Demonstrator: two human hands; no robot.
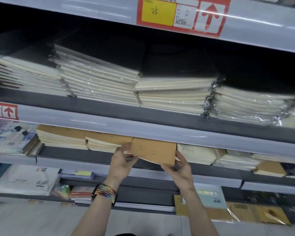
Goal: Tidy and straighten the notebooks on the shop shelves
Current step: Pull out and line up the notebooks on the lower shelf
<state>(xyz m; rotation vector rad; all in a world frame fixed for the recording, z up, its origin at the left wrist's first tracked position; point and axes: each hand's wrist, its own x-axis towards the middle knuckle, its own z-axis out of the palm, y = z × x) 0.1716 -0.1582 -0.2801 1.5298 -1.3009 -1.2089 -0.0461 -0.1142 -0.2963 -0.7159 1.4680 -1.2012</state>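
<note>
rainbow beaded bracelets (106, 193), bare forearms

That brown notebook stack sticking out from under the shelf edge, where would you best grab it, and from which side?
At its two front corners, coming from the front and below. The brown notebook stack juts out under the shelf lip, with neighbouring piles close on both sides, so only that front part is free; the left hand and right hand grip there.

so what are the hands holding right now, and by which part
Both hold the stack of brown notebooks: the left hand grips its left edge, the right hand its lower right corner.
</note>
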